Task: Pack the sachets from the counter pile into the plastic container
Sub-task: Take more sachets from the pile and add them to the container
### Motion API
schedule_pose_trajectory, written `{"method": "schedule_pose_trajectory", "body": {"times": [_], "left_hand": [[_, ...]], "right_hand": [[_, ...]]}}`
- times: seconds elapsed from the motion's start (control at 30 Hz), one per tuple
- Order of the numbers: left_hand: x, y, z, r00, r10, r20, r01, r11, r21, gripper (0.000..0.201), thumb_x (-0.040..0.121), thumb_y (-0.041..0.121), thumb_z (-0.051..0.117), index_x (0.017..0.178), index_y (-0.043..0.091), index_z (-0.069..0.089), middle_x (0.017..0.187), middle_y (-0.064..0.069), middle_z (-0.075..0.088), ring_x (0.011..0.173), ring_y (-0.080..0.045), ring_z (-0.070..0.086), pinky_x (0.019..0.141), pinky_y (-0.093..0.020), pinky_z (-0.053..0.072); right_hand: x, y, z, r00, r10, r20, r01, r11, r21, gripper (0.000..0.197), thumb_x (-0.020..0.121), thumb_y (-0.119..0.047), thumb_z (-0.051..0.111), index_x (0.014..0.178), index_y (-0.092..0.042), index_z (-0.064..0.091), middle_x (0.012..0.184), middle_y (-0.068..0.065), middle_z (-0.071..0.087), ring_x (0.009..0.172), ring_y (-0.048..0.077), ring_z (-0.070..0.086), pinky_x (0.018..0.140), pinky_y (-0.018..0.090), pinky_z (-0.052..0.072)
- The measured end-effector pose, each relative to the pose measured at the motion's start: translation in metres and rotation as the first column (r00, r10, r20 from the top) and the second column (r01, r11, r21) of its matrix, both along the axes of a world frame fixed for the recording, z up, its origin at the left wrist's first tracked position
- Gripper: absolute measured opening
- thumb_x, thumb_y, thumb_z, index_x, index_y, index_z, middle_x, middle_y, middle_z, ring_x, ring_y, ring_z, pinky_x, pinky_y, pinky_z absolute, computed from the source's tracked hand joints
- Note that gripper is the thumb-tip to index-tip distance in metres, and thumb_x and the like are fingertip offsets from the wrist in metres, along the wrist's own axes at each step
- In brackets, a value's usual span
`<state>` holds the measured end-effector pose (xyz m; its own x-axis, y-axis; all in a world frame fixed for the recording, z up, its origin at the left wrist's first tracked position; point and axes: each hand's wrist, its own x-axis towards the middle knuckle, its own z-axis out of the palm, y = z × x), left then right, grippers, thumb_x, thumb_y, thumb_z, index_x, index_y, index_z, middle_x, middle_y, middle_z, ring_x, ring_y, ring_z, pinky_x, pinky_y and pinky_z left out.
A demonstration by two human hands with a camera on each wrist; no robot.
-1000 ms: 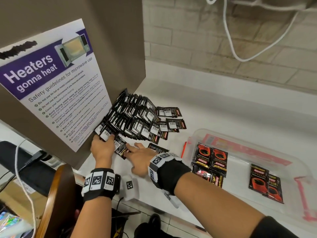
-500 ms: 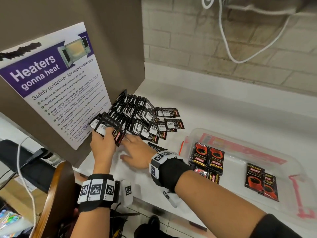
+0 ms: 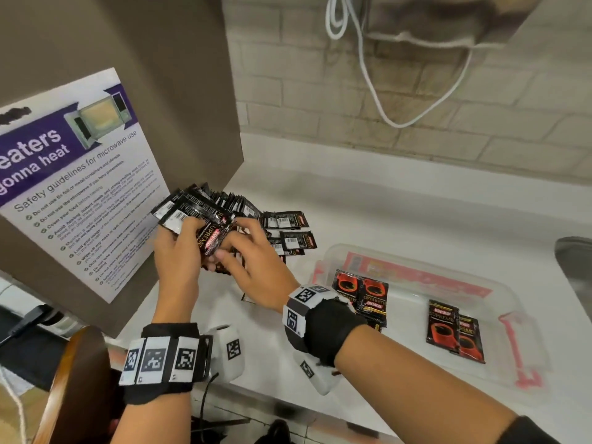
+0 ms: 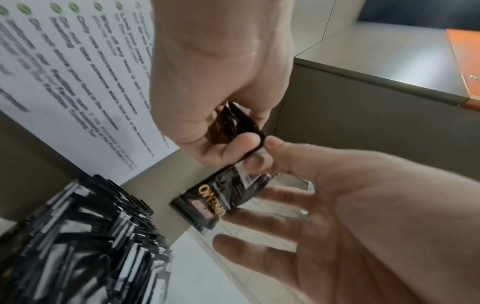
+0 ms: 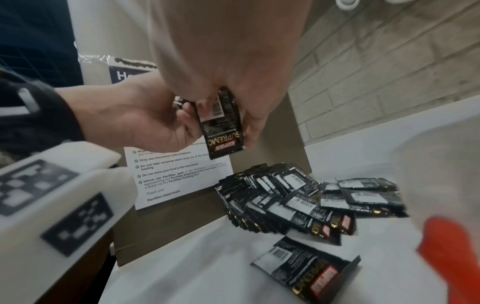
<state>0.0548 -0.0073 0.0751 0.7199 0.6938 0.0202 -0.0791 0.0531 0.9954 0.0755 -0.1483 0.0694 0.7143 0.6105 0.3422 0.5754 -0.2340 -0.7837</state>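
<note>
Black sachets lie in a fanned pile [image 3: 285, 221] [image 5: 285, 197] [image 4: 78, 236] on the white counter, against the brown panel. My left hand [image 3: 192, 232] [image 4: 228, 131] is raised above the pile and grips a bunch of sachets [image 3: 189, 209]. My right hand [image 3: 224, 248] [image 5: 228, 115] meets it and pinches one sachet [image 3: 214, 238] [image 5: 223, 127] [image 4: 221, 197] at the front of that bunch. The clear plastic container [image 3: 407, 312] sits to the right, holding a group of sachets [image 3: 362, 296] at its left end and a pair [image 3: 455, 331] further right.
A brown panel with a microwave poster [image 3: 80, 187] stands left of the pile. One loose sachet [image 5: 306, 269] lies on the counter below my hands. A white cable [image 3: 384, 91] hangs on the brick wall. A wooden chair back [image 3: 73, 379] is at lower left, and a sink edge [image 3: 576, 274] at far right.
My left hand lifted a bunch of sachets off the near end of the pile. My right hand left the counter and rose to take hold of a sachet in that bunch.
</note>
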Motion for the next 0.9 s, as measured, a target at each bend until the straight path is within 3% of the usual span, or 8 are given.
{"method": "schedule_pose_trajectory", "body": {"times": [0.1,0.2,0.3,0.43,0.6,0.73,0.8,0.9], "left_hand": [[0.011,-0.010,0.002,0.998,-0.062,0.016,0.063,0.998,-0.030,0.020,0.079,0.027,0.061,0.085,0.009,0.057,0.058,-0.004,0.058,0.042,-0.019,0.048,0.039,-0.026,0.037],[0.021,-0.027,0.006,0.994,-0.112,-0.002,0.112,0.994,-0.014,0.009,0.078,0.030,0.058,0.080,0.021,0.060,0.055,0.004,0.059,0.041,-0.013,0.049,0.036,-0.023,0.037],[0.027,-0.043,0.005,0.987,-0.163,0.010,0.163,0.987,0.009,0.017,0.082,0.032,0.053,0.079,0.036,0.070,0.067,0.012,0.069,0.059,-0.008,0.065,0.048,-0.024,0.051],[0.037,-0.065,0.004,0.971,-0.237,0.030,0.238,0.971,-0.006,0.017,0.075,0.022,0.053,0.078,0.019,0.069,0.074,0.007,0.069,0.073,-0.012,0.063,0.062,-0.028,0.050],[0.048,-0.098,0.012,0.947,-0.312,0.074,0.316,0.947,-0.061,0.042,0.066,0.030,0.060,0.095,0.002,0.070,0.097,-0.013,0.068,0.089,-0.028,0.066,0.076,-0.043,0.051],[0.054,-0.125,0.018,0.893,-0.431,0.129,0.440,0.897,-0.047,0.038,0.079,0.055,0.067,0.091,0.021,0.078,0.089,-0.003,0.077,0.082,-0.019,0.074,0.065,-0.027,0.056],[0.057,-0.137,0.021,0.867,-0.483,0.120,0.489,0.872,-0.026,0.038,0.078,0.062,0.069,0.096,0.030,0.077,0.099,0.001,0.077,0.094,-0.016,0.074,0.071,-0.026,0.056],[0.061,-0.156,0.026,0.799,-0.596,0.076,0.597,0.802,0.008,0.032,0.079,0.064,0.067,0.101,0.043,0.075,0.112,0.009,0.075,0.111,-0.010,0.068,0.094,-0.035,0.050]], "right_hand": [[0.003,-0.011,0.004,0.999,-0.032,0.009,0.032,0.999,0.007,0.012,0.102,-0.015,0.053,0.106,-0.005,0.057,0.127,0.009,0.040,0.105,0.021,0.052,0.088,0.020,0.040],[0.009,-0.027,0.008,0.995,-0.096,0.029,0.095,0.995,0.044,0.013,0.098,-0.009,0.056,0.111,-0.009,0.055,0.120,0.005,0.041,0.100,0.014,0.051,0.088,0.023,0.047],[0.014,-0.043,0.012,0.984,-0.173,0.037,0.169,0.981,0.089,0.025,0.098,-0.007,0.057,0.121,-0.014,0.050,0.115,0.002,0.047,0.087,0.001,0.046,0.080,0.011,0.039],[0.020,-0.065,0.017,0.958,-0.275,-0.081,0.284,0.947,0.150,0.041,0.096,-0.012,0.061,0.133,-0.018,0.044,0.098,-0.006,0.053,0.074,0.010,0.053,0.072,0.031,0.051],[0.022,-0.096,0.024,0.926,-0.330,-0.183,0.365,0.906,0.216,0.041,0.096,-0.015,0.063,0.134,-0.021,0.048,0.100,-0.001,0.054,0.072,0.012,0.057,0.067,0.026,0.052],[0.020,-0.125,0.031,0.915,-0.373,-0.153,0.399,0.891,0.216,0.033,0.097,-0.019,0.063,0.130,-0.022,0.056,0.109,0.004,0.053,0.075,0.018,0.060,0.071,0.024,0.053],[0.020,-0.137,0.034,0.914,-0.389,-0.113,0.404,0.889,0.217,0.033,0.097,-0.021,0.064,0.129,-0.023,0.060,0.108,0.003,0.053,0.078,0.013,0.058,0.075,0.020,0.050],[0.018,-0.152,0.037,0.901,-0.424,-0.090,0.433,0.874,0.220,0.034,0.096,-0.025,0.066,0.130,-0.028,0.063,0.106,0.000,0.050,0.093,0.006,0.054,0.086,0.022,0.048]]}}
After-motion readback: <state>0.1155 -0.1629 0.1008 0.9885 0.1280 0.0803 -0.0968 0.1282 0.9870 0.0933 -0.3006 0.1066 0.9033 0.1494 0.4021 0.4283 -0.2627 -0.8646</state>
